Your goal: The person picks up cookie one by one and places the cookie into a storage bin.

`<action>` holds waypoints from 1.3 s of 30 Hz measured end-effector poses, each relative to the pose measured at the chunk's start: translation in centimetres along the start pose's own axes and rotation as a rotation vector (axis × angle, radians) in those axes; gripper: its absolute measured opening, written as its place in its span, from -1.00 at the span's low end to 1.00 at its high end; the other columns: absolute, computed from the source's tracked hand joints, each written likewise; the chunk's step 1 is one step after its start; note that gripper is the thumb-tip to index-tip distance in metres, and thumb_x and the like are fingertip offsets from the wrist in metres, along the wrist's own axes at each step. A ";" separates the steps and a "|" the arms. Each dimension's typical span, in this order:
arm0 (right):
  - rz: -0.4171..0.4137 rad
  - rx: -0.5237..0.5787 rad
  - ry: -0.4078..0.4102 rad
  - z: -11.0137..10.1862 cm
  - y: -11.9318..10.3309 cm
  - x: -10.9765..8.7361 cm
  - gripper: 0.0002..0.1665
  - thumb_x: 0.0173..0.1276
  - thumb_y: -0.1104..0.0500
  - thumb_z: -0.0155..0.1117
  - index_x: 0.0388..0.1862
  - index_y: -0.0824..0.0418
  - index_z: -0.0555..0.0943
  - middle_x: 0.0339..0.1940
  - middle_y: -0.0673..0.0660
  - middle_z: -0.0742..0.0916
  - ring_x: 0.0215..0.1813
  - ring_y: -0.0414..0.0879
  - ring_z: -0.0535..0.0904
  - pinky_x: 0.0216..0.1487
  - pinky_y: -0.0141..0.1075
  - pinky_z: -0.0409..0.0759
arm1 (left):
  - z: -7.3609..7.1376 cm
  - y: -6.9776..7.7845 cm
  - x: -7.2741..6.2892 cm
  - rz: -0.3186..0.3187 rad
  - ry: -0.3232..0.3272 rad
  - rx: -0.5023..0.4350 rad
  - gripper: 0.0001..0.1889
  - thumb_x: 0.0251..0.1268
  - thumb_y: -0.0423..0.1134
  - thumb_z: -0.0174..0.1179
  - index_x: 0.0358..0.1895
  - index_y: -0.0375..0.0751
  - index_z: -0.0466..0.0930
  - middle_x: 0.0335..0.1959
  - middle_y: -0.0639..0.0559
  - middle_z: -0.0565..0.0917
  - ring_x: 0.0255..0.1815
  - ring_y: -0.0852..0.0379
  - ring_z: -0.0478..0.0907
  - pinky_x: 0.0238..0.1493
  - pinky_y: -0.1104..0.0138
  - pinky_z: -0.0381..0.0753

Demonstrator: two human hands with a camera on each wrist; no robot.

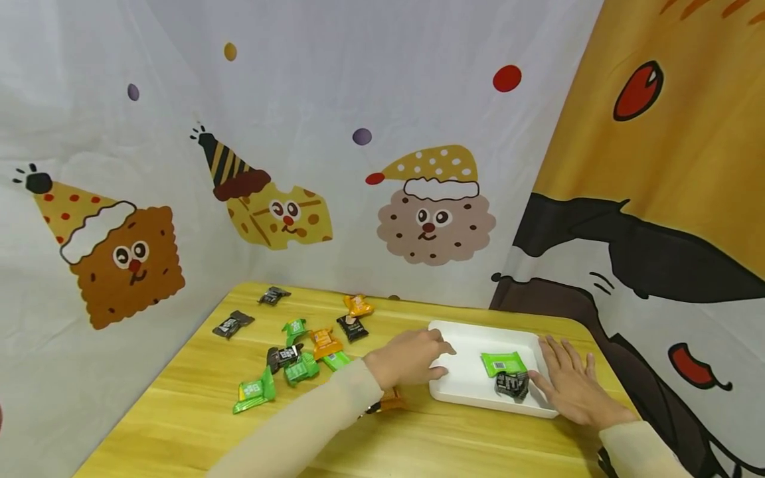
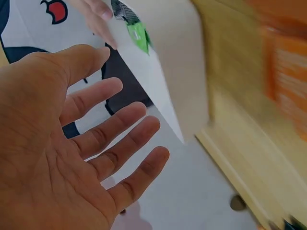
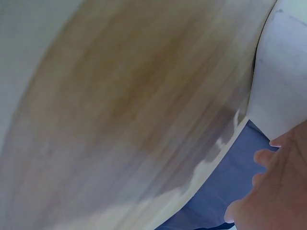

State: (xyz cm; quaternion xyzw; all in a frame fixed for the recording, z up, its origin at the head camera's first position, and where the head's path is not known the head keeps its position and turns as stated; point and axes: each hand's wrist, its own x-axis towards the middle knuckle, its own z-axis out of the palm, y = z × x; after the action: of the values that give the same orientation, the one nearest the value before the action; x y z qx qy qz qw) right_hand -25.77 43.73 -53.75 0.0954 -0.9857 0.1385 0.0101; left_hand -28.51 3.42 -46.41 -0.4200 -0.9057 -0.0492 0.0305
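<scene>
A white rectangular tray (image 1: 463,385) lies on the table with a green wrapped snack (image 1: 501,363) and a black wrapped snack (image 1: 511,385) side by side in its right half. My left hand (image 1: 412,358) is at the tray's left end, fingertips over the rim. In the left wrist view its fingers are spread and loosely bent, and the palm holds nothing. Along the tray's right end lies my right hand (image 1: 575,388), fingers straight and thumb reaching over the rim beside the black snack. The right wrist view shows the tray's outer wall (image 3: 283,67) close to those fingers.
Several wrapped snacks lie scattered left of the tray on the wooden table (image 1: 454,441), among them a green one (image 1: 255,392), an orange one (image 1: 325,343) and a black one (image 1: 351,328). My left forearm partly covers others. A printed cloth (image 1: 335,86) hangs behind the table.
</scene>
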 end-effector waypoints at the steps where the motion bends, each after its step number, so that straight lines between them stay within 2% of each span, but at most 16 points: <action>1: -0.001 -0.001 0.000 0.0 0.0 0.0 0.17 0.87 -0.38 0.07 0.96 0.39 -0.05 0.92 0.60 0.10 0.88 0.73 -0.13 0.67 0.85 -0.49 | 0.0 -0.4 -0.6 -0.009 0.003 -0.012 -0.56 0.75 0.08 0.41 0.53 0.15 0.78 0.41 0.08 0.81 0.26 0.20 0.81 0.28 0.37 0.84; 7: -0.005 -0.004 -0.007 -0.2 0.1 0.2 0.17 0.88 -0.36 0.07 0.98 0.37 -0.08 0.94 0.59 0.07 0.89 0.72 -0.13 0.67 0.84 -0.51 | 0.3 -3.0 -4.7 -0.079 0.021 -0.074 -0.54 0.78 0.06 0.36 0.57 0.12 0.75 0.49 -0.01 0.77 0.30 0.08 0.82 0.24 0.25 0.90; 11: -0.002 -0.013 -0.013 -0.2 0.1 0.3 0.16 0.88 -0.35 0.07 0.98 0.37 -0.09 0.94 0.60 0.06 0.89 0.72 -0.14 0.68 0.84 -0.47 | 0.4 -4.2 -7.5 -0.094 0.044 -0.094 -0.56 0.78 0.04 0.39 0.54 0.08 0.77 0.46 -0.04 0.79 0.30 0.04 0.82 0.30 0.18 0.90; 14: -0.006 -0.010 -0.013 -0.2 0.0 0.4 0.16 0.88 -0.35 0.08 0.97 0.39 -0.07 0.93 0.60 0.06 0.89 0.73 -0.15 0.69 0.84 -0.46 | 0.5 -5.0 -9.6 -0.103 0.055 -0.108 -0.57 0.75 0.00 0.43 0.52 0.04 0.79 0.40 -0.04 0.80 0.21 0.08 0.82 0.22 0.23 0.90; 19: -0.011 -0.015 -0.014 -0.1 -0.1 0.6 0.16 0.87 -0.35 0.10 0.95 0.41 -0.02 0.93 0.61 0.08 0.88 0.74 -0.14 0.67 0.85 -0.46 | 0.8 -6.1 -13.1 -0.137 0.073 -0.135 -0.55 0.65 0.00 0.53 0.45 -0.05 0.82 0.32 -0.05 0.78 -0.05 0.19 0.77 -0.10 0.34 0.85; 24: -0.011 -0.009 -0.012 0.0 -0.2 0.5 0.14 0.87 -0.34 0.11 0.96 0.39 -0.02 0.93 0.61 0.08 0.88 0.73 -0.14 0.68 0.86 -0.43 | 1.0 -6.6 -16.0 -0.157 0.090 -0.101 -0.58 0.58 0.03 0.59 0.30 -0.10 0.84 0.21 -0.04 0.76 -0.08 0.20 0.71 -0.09 0.29 0.86; 29: -0.002 -0.010 -0.022 0.0 -0.2 0.5 0.16 0.88 -0.36 0.09 0.98 0.35 -0.07 0.93 0.61 0.06 0.89 0.72 -0.16 0.69 0.84 -0.44 | 1.0 -6.3 -18.0 -0.197 0.090 -0.088 -0.56 0.51 0.10 0.63 0.22 -0.07 0.82 0.16 -0.03 0.73 -0.15 0.19 0.68 -0.23 0.30 0.81; 32: 0.004 -0.016 -0.024 -0.2 -0.2 0.4 0.16 0.88 -0.37 0.08 0.99 0.33 -0.09 0.93 0.61 0.06 0.90 0.71 -0.16 0.69 0.84 -0.44 | 1.0 -6.0 -18.9 -0.228 0.094 -0.069 -0.45 0.45 0.18 0.65 0.28 -0.07 0.78 0.24 -0.12 0.74 -0.03 0.01 0.81 -0.17 0.17 0.92; 35: 0.010 -0.017 -0.020 -0.3 -0.2 0.3 0.16 0.88 -0.37 0.07 0.98 0.34 -0.09 0.93 0.60 0.06 0.90 0.71 -0.16 0.69 0.83 -0.46 | 1.1 -5.7 -19.5 -0.257 0.086 -0.054 -0.31 0.38 0.25 0.67 0.35 -0.10 0.73 0.29 -0.19 0.72 0.10 -0.16 0.83 -0.18 0.04 0.96; 39: 0.012 -0.005 -0.021 -0.2 -0.2 0.0 0.15 0.89 -0.34 0.07 0.98 0.35 -0.09 0.94 0.60 0.05 0.89 0.72 -0.17 0.68 0.83 -0.49 | 1.3 -5.4 -20.1 -0.291 0.055 -0.081 -0.24 0.36 0.32 0.66 0.38 -0.10 0.67 0.28 -0.16 0.68 0.05 -0.09 0.79 -0.38 0.16 0.85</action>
State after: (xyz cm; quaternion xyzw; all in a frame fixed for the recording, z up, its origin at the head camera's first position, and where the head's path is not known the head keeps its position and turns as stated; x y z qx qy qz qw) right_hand -25.69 43.60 -53.53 0.0910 -0.9866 0.1351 -0.0008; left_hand -19.67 -15.13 -49.95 -0.2835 -0.9531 -0.1013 0.0310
